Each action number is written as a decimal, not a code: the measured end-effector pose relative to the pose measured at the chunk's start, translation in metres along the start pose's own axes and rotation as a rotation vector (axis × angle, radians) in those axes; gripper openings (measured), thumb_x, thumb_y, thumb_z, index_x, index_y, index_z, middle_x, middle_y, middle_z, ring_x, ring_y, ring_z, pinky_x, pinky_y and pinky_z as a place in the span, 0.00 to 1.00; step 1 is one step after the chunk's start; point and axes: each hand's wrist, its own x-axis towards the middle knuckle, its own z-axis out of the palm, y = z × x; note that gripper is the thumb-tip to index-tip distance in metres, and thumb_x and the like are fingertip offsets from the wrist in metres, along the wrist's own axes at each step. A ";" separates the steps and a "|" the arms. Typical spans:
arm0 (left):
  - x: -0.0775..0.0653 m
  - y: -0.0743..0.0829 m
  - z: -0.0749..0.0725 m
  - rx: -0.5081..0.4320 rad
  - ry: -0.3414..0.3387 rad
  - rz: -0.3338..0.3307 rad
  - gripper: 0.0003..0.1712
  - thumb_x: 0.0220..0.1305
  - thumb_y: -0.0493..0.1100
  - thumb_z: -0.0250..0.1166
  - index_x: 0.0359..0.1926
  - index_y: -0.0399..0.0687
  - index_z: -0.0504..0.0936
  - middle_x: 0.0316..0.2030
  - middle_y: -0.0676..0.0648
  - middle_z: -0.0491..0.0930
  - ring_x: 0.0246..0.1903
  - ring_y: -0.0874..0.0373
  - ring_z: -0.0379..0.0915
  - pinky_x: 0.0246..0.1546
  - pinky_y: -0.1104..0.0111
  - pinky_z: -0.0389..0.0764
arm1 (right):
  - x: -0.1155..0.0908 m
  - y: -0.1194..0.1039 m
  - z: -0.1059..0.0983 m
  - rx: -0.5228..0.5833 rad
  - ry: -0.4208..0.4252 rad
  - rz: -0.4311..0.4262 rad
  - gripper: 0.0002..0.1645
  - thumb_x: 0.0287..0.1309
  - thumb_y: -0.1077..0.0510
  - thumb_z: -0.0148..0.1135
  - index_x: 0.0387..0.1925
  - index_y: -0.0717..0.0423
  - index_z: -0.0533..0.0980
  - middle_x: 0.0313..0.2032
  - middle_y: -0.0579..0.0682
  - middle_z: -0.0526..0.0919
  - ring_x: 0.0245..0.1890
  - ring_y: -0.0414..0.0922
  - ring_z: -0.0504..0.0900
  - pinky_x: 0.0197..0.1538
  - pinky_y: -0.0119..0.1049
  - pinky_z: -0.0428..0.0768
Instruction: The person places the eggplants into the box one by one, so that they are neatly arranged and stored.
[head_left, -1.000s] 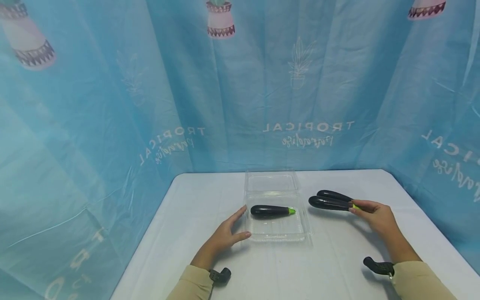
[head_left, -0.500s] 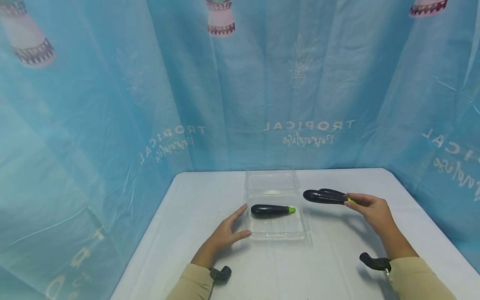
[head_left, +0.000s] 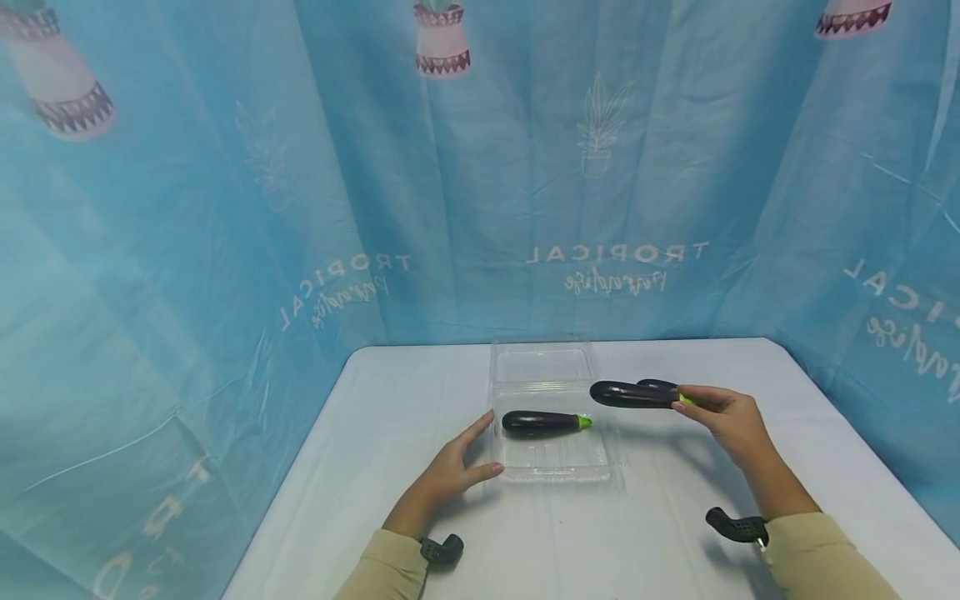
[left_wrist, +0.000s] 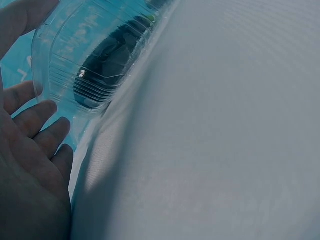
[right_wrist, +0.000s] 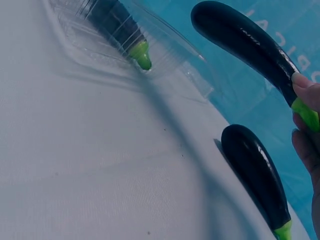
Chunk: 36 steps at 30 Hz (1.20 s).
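Note:
A clear plastic clamshell box (head_left: 555, 468) lies with its lid laid back, and one dark eggplant (head_left: 540, 422) with a green stem end rests inside it. My left hand (head_left: 447, 468) is at the box's left side, thumb and fingers spread, fingertips right at the rim. My right hand (head_left: 726, 418) pinches a second eggplant (head_left: 630, 394) near its green end and holds it above the table, its dark end towards the box. Behind it a third eggplant (right_wrist: 255, 172) lies on the table, partly hidden by the held one and the hand in the head view.
The white-covered table (head_left: 360, 467) reaches back to a blue printed curtain (head_left: 480, 208), which also hangs on both sides. The lid (head_left: 543, 364) lies flat behind the box. Each wrist wears a black camera strap (head_left: 738, 527).
My right hand has moved left with the held eggplant, bringing its dark end near the box's right edge. My left hand and the box have stayed in place.

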 end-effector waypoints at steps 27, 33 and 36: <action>0.000 0.003 -0.001 0.015 -0.001 -0.003 0.52 0.65 0.55 0.76 0.83 0.55 0.60 0.80 0.56 0.56 0.79 0.49 0.49 0.75 0.43 0.53 | 0.002 -0.018 0.040 0.134 -0.060 -0.043 0.30 0.57 0.49 0.82 0.55 0.63 0.86 0.51 0.59 0.88 0.46 0.35 0.86 0.46 0.24 0.83; 0.000 0.003 -0.001 0.008 -0.003 -0.003 0.53 0.65 0.55 0.76 0.83 0.53 0.60 0.80 0.55 0.57 0.79 0.48 0.50 0.74 0.41 0.54 | 0.001 -0.020 0.044 0.154 -0.073 -0.020 0.30 0.56 0.48 0.83 0.55 0.62 0.86 0.52 0.59 0.88 0.46 0.35 0.86 0.46 0.25 0.84; 0.000 0.002 -0.001 0.005 0.000 -0.002 0.52 0.65 0.54 0.77 0.83 0.53 0.60 0.80 0.55 0.57 0.79 0.47 0.50 0.74 0.40 0.55 | 0.001 -0.018 0.047 0.171 -0.073 -0.025 0.29 0.55 0.50 0.83 0.54 0.63 0.86 0.53 0.59 0.87 0.46 0.35 0.86 0.46 0.26 0.84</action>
